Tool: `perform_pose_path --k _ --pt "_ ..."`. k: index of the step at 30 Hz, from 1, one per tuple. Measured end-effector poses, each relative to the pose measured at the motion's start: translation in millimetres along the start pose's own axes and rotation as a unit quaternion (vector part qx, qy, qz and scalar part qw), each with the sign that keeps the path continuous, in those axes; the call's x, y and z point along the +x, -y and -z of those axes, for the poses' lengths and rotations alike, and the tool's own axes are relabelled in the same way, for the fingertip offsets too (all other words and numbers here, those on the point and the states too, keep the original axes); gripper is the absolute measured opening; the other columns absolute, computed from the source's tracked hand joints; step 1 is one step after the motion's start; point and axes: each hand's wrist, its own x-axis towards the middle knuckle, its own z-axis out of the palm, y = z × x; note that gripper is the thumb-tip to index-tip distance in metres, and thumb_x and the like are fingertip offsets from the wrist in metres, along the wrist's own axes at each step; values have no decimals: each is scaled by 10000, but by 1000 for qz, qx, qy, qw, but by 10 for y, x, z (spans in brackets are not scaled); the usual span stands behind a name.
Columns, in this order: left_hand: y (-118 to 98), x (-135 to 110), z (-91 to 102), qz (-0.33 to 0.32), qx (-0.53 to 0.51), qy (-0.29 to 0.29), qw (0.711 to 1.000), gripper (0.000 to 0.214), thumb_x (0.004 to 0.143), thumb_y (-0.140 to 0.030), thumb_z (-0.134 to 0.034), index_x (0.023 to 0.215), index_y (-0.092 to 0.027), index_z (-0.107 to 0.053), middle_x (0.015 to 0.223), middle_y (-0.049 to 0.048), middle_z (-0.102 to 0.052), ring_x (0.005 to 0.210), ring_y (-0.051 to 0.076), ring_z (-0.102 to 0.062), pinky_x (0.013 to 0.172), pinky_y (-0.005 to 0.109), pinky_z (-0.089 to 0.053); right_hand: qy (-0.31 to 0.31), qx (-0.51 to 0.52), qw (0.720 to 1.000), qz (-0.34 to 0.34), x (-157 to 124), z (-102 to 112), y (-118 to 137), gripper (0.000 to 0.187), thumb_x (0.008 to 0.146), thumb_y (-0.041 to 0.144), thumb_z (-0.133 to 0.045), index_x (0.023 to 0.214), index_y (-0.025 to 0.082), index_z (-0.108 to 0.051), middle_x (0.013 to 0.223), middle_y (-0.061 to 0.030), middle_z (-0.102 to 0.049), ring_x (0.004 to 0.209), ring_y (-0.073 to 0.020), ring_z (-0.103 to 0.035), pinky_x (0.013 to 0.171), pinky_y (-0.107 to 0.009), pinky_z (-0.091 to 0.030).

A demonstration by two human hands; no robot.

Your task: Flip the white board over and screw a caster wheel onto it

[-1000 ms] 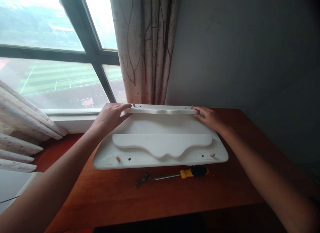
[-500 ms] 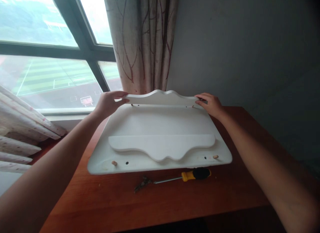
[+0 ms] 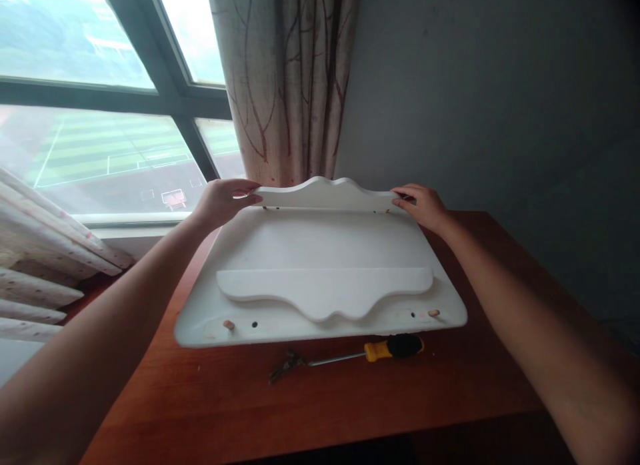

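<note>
**Scalloped panel held upright at far edge of base board, both hands clamped on its ends**

Surface: red-brown wooden table (image 3: 350, 392), set against a grey wall (image 3: 475, 85). Room, left to right: pale folded fabric (image 3: 45, 278) at the left edge, window (image 3: 100, 118) with dark frame, patterned curtain (image 3: 285, 78) hung at the corner, then bare wall.

Counts:
- White boards: 3 seen. One large base board (image 3: 320, 242) is laid flat on the table. One scalloped panel (image 3: 325, 292) is laid flat on the base board near its front edge. One upright scalloped panel (image 3: 325, 193) is stood on edge along the base board's far edge; whether it is seated cannot be told.
- Wooden dowels: 2 seen clearly in the base board's front edge, left dowel (image 3: 229, 324) and right dowel (image 3: 433, 313). Small pins under the upright panel are too small to count.
- Screwdrivers: 1, the screwdriver (image 3: 370, 352), yellow-black handle, laid on the table just in front of the base board, untouched.
- Small dark metal item (image 3: 283, 368) at the screwdriver's tip; type cannot be told.

Hands: 2, well apart. Left hand (image 3: 223, 202) is closed on the left end of the upright scalloped panel. Right hand (image 3: 423, 204) is closed on its right end.
</note>
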Motion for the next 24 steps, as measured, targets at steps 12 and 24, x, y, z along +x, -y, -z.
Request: perform_pose_path --k 12,24 --pt "94 30 -31 11 10 4 1000 579 628 -507 -815 1085 -156 -759 992 103 -757 968 289 -710 942 399 -554 19 -16 1000 -1 -15 -6 -24 283 871 347 -603 1087 233 -746 1070 -83 -724 946 -241 -668 839 -400 -546" --pt "49 -19 -42 13 44 3 999 553 655 -526 -793 1090 -185 -761 992 95 -760 953 282 -713 928 403 -552 8 -8 1000 -9 -48 -77 -52 265 857 324 -614 1067 231 -746 1060 -77 -730 926 -235 -676 815 -390 -552"
